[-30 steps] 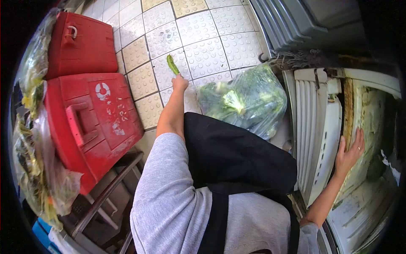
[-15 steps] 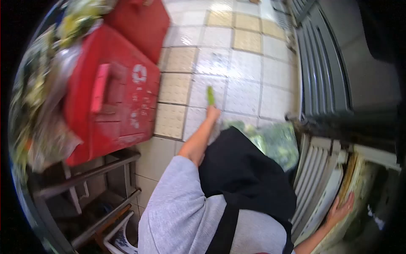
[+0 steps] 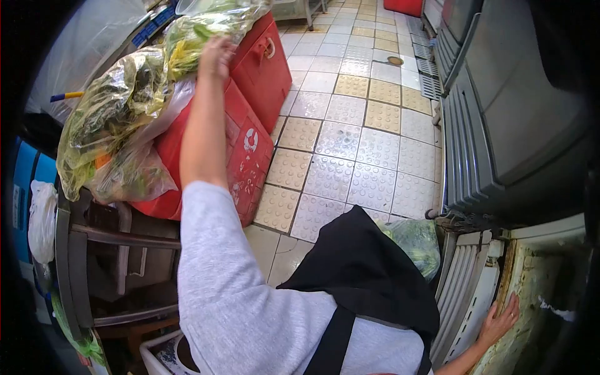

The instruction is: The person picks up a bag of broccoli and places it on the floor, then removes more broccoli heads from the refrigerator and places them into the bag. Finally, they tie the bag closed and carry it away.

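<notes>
My left hand (image 3: 217, 57) is stretched out over the red boxes, its fingers closed and slightly blurred. At its fingertips is a slim green vegetable piece (image 3: 202, 31), whose exact kind I cannot make out. Just below lies a clear plastic bag (image 3: 182, 55) of yellow-green leafy vegetables. My right hand (image 3: 502, 320) rests with fingers extended on the worn inner edge of an open white cabinet (image 3: 531, 269), holding nothing. A clear bag of green vegetables (image 3: 412, 242) sits on the floor, partly hidden by my black apron (image 3: 362, 269).
Two red boxes (image 3: 245, 172) stand at the left, with another bag of vegetables (image 3: 115, 119) on the nearer one. A metal rack (image 3: 131, 236) is nearer to me. Grey steel cabinets (image 3: 475, 119) line the right side of the tiled floor (image 3: 350, 150).
My left hand has risen from the floor with the green vegetable piece and moved left, up over the red boxes. My view has turned upward. My right hand stays at the cabinet edge.
</notes>
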{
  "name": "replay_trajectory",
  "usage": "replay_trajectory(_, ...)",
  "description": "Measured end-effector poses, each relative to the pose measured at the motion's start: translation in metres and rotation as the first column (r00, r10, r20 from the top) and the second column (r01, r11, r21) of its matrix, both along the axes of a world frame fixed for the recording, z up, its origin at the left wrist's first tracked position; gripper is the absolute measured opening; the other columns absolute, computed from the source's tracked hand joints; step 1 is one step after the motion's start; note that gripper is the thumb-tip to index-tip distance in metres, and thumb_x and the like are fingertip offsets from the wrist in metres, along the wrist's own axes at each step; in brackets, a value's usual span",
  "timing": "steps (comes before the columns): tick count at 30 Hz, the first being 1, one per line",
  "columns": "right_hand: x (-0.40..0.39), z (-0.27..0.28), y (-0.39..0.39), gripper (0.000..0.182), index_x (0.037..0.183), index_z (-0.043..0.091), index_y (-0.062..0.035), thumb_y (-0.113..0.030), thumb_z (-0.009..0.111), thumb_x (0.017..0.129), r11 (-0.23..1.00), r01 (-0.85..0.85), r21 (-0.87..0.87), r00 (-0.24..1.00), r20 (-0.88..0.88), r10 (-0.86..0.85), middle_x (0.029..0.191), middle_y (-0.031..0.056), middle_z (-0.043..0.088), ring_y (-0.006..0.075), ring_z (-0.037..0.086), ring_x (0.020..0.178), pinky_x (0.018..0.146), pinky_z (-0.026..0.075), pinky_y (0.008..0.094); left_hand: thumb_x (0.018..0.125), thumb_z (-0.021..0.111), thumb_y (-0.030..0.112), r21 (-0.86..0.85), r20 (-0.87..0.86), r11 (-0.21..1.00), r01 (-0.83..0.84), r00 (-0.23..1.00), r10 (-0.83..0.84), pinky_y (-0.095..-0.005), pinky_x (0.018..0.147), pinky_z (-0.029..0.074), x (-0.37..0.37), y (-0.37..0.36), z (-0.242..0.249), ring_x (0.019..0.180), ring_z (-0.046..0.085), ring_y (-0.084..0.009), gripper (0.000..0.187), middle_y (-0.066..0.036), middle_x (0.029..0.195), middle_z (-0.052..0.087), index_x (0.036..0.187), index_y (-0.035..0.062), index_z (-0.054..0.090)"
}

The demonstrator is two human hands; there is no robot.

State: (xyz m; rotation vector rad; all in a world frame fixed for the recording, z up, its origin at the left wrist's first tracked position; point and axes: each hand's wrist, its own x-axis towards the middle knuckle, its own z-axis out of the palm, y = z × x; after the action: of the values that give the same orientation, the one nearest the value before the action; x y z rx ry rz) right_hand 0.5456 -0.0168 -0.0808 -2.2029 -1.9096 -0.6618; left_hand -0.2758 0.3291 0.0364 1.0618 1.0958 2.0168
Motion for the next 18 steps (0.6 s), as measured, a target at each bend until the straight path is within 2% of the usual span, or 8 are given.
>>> replay_trajectory(3,-0.001,0.000,0.000,0.048,0.131,0.043,-0.0073,-0.026,0.052,0.088,1.000,-0.011,0.024,0.999,-0.045,0.013,0.132,0.0157,0.043,0.0343,0.040,0.120,0.099,0.032,0.0477,0.080,0.061,0.010,0.058,0.060,0.946,-0.318,0.947,0.315,-0.0303,0.062,0.049,-0.010,0.003,0.022,0.088,0.059,-0.0240,0.041,-0.016,0.108,0.056,0.120,0.0037,0.050)
replay_trajectory(5,0.006,-0.006,0.002,0.049,0.130,0.044,-0.0076,-0.024,0.055,0.086,0.997,-0.044,0.056,0.998,-0.034,0.046,0.129,0.0169,0.045,0.0361,0.041,0.119,0.099,0.031,0.0480,0.081,0.061,0.011,-0.434,0.144,0.866,-0.248,0.930,0.338,-0.0331,0.066,0.051,0.003,0.012,0.021,0.098,0.057,-0.0272,0.043,-0.019,0.121,0.050,0.122,0.0033,0.049)
replay_trajectory(7,0.010,-0.014,0.002,0.050,0.129,0.046,-0.0070,-0.021,0.059,0.083,0.997,0.017,0.071,1.000,-0.024,-0.015,0.127,0.0199,0.047,0.0385,0.042,0.116,0.100,0.030,0.0478,0.084,0.058,0.013,-0.282,0.090,0.946,-0.159,0.978,0.191,-0.0345,0.072,0.051,0.084,0.004,-0.002,0.099,0.057,-0.0268,0.041,-0.017,0.118,0.053,0.122,0.0018,0.049)
replay_trajectory(8,0.005,-0.011,0.002,0.051,0.127,0.048,-0.0057,-0.020,0.061,0.080,0.997,0.014,0.070,0.997,-0.073,-0.009,0.127,0.0204,0.048,0.0393,0.042,0.117,0.101,0.030,0.0474,0.086,0.057,0.017,-0.162,0.021,0.980,0.119,0.993,-0.117,-0.0336,0.078,0.051,0.114,0.002,-0.025,0.099,0.057,-0.0240,0.041,-0.013,0.112,0.056,0.122,0.0003,0.049)
replay_trajectory(10,-0.006,-0.010,0.000,0.056,0.127,0.048,-0.0058,-0.018,0.065,0.075,0.994,0.023,0.105,0.986,-0.167,-0.006,0.126,0.0194,0.049,0.0384,0.042,0.117,0.102,0.030,0.0462,0.087,0.057,0.021,-0.388,-0.142,0.881,0.272,0.926,-0.349,-0.0278,0.080,0.048,0.221,-0.007,-0.052,0.098,0.058,-0.0191,0.040,-0.009,0.112,0.058,0.122,0.0018,0.051)
replay_trajectory(14,-0.011,0.003,-0.010,0.054,0.126,0.049,-0.0131,-0.022,0.065,0.076,0.995,0.098,0.029,0.961,-0.263,-0.087,0.130,0.0164,0.045,0.0344,0.035,0.124,0.104,0.029,0.0448,0.085,0.060,0.011,-0.442,-0.557,0.647,0.621,0.375,-0.741,-0.0296,0.082,0.046,0.426,-0.058,-0.126,0.100,0.058,-0.0179,0.030,-0.008,0.109,0.062,0.113,0.0025,0.059)
replay_trajectory(16,0.002,0.011,-0.020,0.047,0.123,0.052,-0.0118,-0.023,0.063,0.079,1.000,0.024,-0.001,0.962,-0.271,-0.024,0.126,0.0161,0.048,0.0343,0.042,0.119,0.101,0.034,0.0423,0.081,0.063,0.006,-0.322,-0.804,0.574,0.753,0.102,-0.586,-0.0332,0.083,0.047,0.527,-0.126,-0.113,0.101,0.058,-0.0241,0.027,-0.011,0.109,0.061,0.107,0.0031,0.061)
replay_trajectory(18,0.014,0.033,-0.025,0.043,0.121,0.053,-0.0113,-0.022,0.062,0.080,0.996,0.080,-0.047,0.905,-0.415,-0.092,0.125,0.0155,0.049,0.0337,0.045,0.115,0.099,0.037,0.0410,0.078,0.065,0.008,-0.112,-0.931,0.445,0.888,0.063,-0.359,-0.0371,0.084,0.046,0.600,-0.168,-0.107,0.101,0.057,-0.0292,0.029,-0.012,0.108,0.060,0.106,0.0044,0.061)
